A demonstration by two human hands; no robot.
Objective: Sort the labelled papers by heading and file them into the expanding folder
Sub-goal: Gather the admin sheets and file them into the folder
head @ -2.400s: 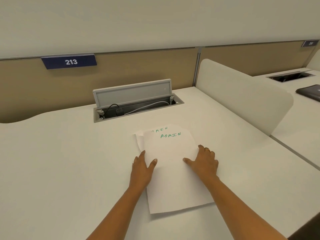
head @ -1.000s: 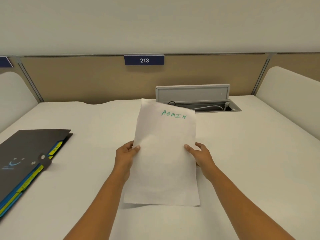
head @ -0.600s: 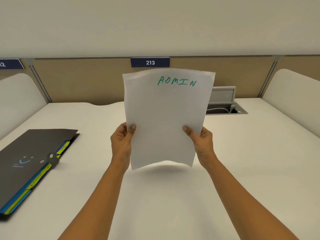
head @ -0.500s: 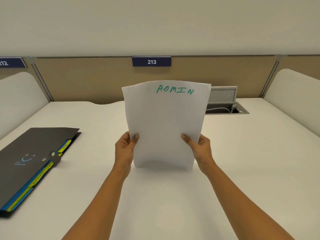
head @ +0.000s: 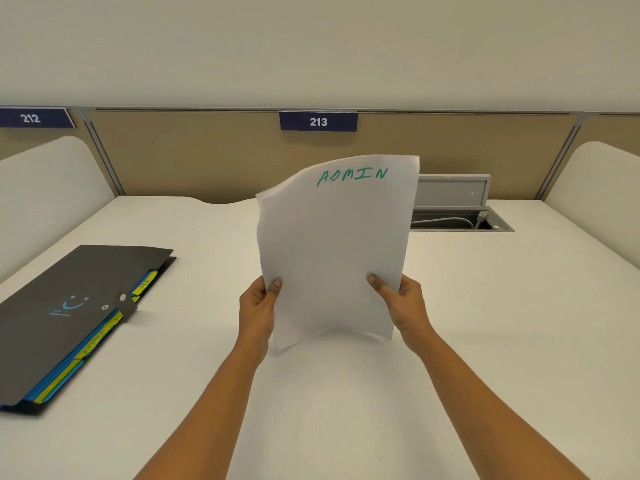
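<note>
Both thumbs press the front of the papers [head: 334, 251], the left hand [head: 257, 308] pinching the lower left edge and the right hand [head: 405, 304] the lower right edge, with the other fingers hidden behind the sheets. The papers are thin, white and limp: held roughly upright above the desk [head: 346, 393], they bow along the bottom edge and the top left corner droops forward in a soft curve. "ADMIN" is handwritten in green marker near the top. How many sheets are in the stack cannot be told. Left of the papers, well apart, the folder [head: 69, 317] lies flat on the desk, a matte dark grey cover with a small pale blue print, a snap tab at its near edge, and blue and yellow dividers showing along that side. The desk is smooth and white. Behind the papers, partly hidden by their right edge, a grey cable hatch [head: 453, 202] stands open with a white cable inside. Beyond it runs a tan partition [head: 194, 154] carrying navy plates numbered 213 [head: 318, 121] and 212 [head: 34, 117]. Rounded white dividers [head: 48, 181] rise to either side.
</note>
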